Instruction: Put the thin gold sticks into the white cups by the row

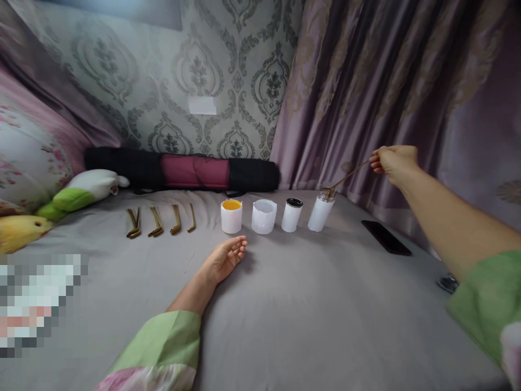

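Observation:
My right hand (394, 163) is raised at the right, its fingers closed on the upper end of a thin brown straw (352, 175). The straw slants down to the mouth of the tall white can (321, 213), where the bent ends of several more straws (330, 193) stick out. Whether its lower end is inside or just above the mouth is unclear. My left hand (226, 258) rests on the grey sheet, loosely curled and holding nothing, just in front of a white cup with a yellow inside (232, 218).
A wide white cup (264, 218) and a narrower white can (291, 216) stand in the same row. Bent straws (133, 222) lie in small groups at left. A black phone (386, 237) lies at right. Behind are a dark rolled bag (195, 171) and plush toys (87, 187).

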Demonstrator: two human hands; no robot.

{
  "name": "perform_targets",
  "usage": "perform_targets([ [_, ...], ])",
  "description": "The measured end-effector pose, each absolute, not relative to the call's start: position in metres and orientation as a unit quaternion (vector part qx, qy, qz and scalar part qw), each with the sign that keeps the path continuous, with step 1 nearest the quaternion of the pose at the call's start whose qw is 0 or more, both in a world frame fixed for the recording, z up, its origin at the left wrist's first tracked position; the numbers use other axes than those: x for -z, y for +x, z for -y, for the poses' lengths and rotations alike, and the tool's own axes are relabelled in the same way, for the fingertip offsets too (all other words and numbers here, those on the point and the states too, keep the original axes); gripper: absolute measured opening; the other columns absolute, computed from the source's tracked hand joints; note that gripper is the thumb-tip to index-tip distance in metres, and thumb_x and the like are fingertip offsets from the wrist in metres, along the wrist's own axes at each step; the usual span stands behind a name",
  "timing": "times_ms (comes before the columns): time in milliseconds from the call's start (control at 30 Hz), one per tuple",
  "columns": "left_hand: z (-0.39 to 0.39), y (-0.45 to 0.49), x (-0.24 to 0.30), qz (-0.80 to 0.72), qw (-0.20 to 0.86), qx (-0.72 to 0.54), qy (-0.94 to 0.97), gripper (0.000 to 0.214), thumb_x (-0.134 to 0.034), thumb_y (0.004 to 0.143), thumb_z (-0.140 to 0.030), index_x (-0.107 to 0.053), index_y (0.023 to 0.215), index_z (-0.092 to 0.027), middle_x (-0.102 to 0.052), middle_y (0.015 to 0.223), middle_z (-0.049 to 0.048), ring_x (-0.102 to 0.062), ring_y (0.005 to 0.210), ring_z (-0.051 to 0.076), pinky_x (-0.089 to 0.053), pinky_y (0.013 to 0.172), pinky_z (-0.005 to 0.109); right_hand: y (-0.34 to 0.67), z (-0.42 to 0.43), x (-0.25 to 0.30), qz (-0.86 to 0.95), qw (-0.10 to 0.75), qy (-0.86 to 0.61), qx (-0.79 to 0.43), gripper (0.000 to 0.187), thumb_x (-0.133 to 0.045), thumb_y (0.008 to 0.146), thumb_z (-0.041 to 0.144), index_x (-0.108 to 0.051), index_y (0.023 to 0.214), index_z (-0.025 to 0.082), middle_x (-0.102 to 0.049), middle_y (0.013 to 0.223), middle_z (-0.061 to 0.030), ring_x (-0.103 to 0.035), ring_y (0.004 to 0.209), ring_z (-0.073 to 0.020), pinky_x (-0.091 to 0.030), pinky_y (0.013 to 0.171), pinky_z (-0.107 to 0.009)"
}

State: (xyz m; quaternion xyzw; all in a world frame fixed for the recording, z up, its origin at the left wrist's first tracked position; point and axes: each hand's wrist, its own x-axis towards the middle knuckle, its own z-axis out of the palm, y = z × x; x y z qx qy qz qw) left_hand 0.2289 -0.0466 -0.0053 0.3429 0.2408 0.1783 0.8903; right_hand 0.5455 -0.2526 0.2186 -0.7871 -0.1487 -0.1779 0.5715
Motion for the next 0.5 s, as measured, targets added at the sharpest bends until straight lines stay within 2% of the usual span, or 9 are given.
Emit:
perform_targets([
  [500, 0.047, 0.228, 0.005, -0.238, 0.89, -0.18, 0.344, 0.009, -0.056, 0.077, -0.009, -0.06, 0.084, -0.008, -0.059, 0.071, 0.0038, -0.054, 0.055, 0.005, -0.044, 0.048, 0.014, 0.542, 0.242, -0.204, 0.177, 0.534, -0.809, 0.171, 0.021, -0.038, 0.085, 0.013, -0.053, 0.071, 0.01, -0.051, 0.057, -0.0012, -0.044, 0.045, -0.0044, -0.036, 0.049, -0.023],
])
